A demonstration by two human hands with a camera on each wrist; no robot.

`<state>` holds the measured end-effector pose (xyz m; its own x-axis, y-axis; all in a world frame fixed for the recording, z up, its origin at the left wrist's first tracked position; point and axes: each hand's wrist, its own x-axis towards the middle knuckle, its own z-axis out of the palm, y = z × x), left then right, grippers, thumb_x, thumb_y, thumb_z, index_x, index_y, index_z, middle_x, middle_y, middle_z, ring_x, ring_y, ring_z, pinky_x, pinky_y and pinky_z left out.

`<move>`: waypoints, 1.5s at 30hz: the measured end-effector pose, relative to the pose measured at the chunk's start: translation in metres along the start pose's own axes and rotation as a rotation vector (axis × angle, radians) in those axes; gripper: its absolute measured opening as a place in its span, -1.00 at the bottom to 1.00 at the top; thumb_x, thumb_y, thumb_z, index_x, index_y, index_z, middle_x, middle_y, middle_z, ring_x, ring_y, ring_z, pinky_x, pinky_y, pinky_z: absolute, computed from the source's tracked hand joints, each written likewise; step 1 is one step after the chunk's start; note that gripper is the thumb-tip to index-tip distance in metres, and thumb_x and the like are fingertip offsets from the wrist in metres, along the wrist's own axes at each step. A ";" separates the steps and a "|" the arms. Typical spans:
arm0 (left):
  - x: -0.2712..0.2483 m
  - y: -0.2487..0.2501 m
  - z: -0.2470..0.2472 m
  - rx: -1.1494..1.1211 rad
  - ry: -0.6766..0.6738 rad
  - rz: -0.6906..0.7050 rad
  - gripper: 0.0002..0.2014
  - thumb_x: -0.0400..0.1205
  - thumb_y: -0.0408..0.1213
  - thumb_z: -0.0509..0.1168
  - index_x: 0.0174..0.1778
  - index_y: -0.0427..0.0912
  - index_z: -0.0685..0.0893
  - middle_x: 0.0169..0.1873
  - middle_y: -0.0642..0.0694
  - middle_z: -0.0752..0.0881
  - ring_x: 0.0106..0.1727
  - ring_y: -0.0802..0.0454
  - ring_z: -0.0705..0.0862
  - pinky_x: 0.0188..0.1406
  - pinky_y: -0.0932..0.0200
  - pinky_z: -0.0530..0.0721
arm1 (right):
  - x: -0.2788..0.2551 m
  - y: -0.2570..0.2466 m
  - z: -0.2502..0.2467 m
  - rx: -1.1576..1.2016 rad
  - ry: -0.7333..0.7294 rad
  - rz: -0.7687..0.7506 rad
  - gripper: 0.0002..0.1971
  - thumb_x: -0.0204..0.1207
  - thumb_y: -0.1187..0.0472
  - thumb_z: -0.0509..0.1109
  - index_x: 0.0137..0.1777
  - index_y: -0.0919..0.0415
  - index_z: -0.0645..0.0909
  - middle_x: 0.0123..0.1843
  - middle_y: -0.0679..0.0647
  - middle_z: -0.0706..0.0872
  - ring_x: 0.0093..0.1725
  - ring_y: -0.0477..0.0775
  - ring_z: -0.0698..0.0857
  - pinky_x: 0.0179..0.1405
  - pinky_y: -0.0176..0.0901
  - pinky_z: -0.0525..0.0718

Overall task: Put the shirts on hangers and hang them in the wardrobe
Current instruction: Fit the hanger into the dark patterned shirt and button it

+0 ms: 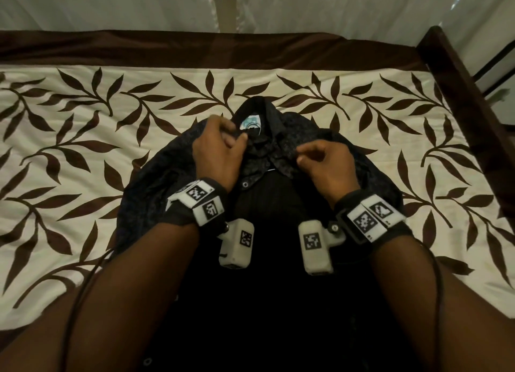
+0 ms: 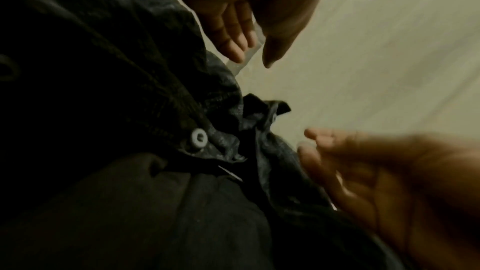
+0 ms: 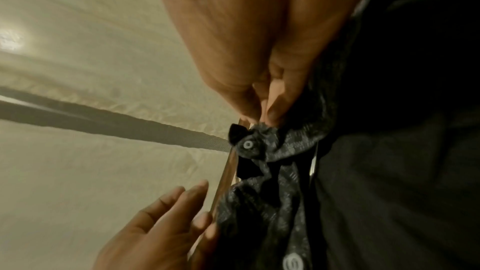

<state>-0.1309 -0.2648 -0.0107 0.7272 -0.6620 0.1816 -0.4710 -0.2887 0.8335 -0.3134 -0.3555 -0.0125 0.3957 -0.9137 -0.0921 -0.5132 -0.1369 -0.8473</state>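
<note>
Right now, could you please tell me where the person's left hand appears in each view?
Head: the left hand is left of centre, on the collar.
Left wrist: top centre, fingers pointing down.
Right wrist: bottom left, straight fingers against the fabric edge.
Shared landmark: the dark patterned button-up shirt, left in the left wrist view, right of centre in the right wrist view.

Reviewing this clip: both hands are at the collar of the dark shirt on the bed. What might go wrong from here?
1. The right hand pinches only the collar edge by a button; the thin fabric may slip out.
2. The left hand sits loosely at the collar of the dark shirt, so one side could sag.
3. A thin pale bar, perhaps a hanger, barely shows under the placket; the shirt may sit crooked on it.
</note>
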 end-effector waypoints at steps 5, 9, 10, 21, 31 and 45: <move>-0.078 -0.032 -0.033 0.212 -0.322 -0.015 -0.82 0.51 -0.13 0.55 -0.13 -0.10 0.71 -0.34 -0.01 0.71 -0.18 -0.10 0.73 -0.07 0.05 0.62 | -0.080 0.035 -0.031 -0.426 -0.075 0.020 -0.85 0.43 0.07 0.61 -0.02 0.00 0.77 -0.13 -0.02 0.72 -0.10 0.06 0.73 -0.04 -0.12 0.66; -0.165 -0.058 -0.065 0.596 -0.337 0.029 -0.62 0.41 0.02 0.58 0.01 -0.14 0.77 -0.08 -0.25 0.60 -0.06 -0.34 0.56 -0.16 -0.14 0.63 | -0.162 0.058 -0.043 -0.780 -0.041 0.027 -0.56 0.37 -0.16 0.58 0.17 0.02 0.66 0.06 0.11 0.55 0.05 0.23 0.63 -0.15 -0.01 0.65; -0.181 -0.062 -0.073 0.645 -0.340 -0.025 -0.57 0.37 0.01 0.62 0.06 -0.14 0.78 -0.03 -0.30 0.58 -0.05 -0.38 0.53 -0.16 -0.20 0.63 | -0.178 0.063 -0.044 -0.788 -0.021 0.051 -0.49 0.36 -0.19 0.59 0.22 0.02 0.63 0.08 0.14 0.52 0.06 0.25 0.61 -0.16 0.02 0.67; -0.198 -0.020 -0.182 0.377 -0.322 -0.261 -0.25 0.43 -0.37 0.60 0.50 -0.07 0.41 0.24 -0.28 0.71 0.26 -0.31 0.68 0.30 -0.12 0.60 | -0.204 0.067 -0.091 -0.311 0.110 0.092 -0.57 0.41 0.43 0.55 0.24 0.14 0.59 -0.25 0.01 0.69 -0.19 0.07 0.69 -0.18 -0.21 0.49; -0.260 0.031 -0.216 0.583 -0.516 0.036 -0.61 0.51 -0.16 0.49 0.27 0.14 0.72 -0.13 0.05 0.74 -0.05 0.01 0.72 -0.15 0.13 0.57 | -0.251 0.049 -0.119 -0.250 0.168 -0.132 -0.81 0.49 0.36 0.52 0.01 0.07 0.78 -0.14 -0.03 0.71 -0.07 -0.02 0.65 -0.03 -0.30 0.53; -0.282 0.031 -0.204 0.899 -0.830 0.016 -0.56 0.61 0.24 0.05 0.20 0.08 0.59 0.13 -0.02 0.71 0.15 -0.02 0.71 0.07 0.07 0.68 | -0.275 0.039 -0.172 -0.228 -0.722 0.186 -0.81 0.53 0.36 0.50 -0.15 0.02 0.79 -0.17 0.09 0.82 -0.17 -0.09 0.76 -0.05 -0.25 0.68</move>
<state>-0.2488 0.0536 0.0705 0.3338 -0.8150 -0.4737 -0.8931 -0.4341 0.1176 -0.5733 -0.1750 0.0694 0.6452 -0.4644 -0.6066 -0.7330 -0.1523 -0.6630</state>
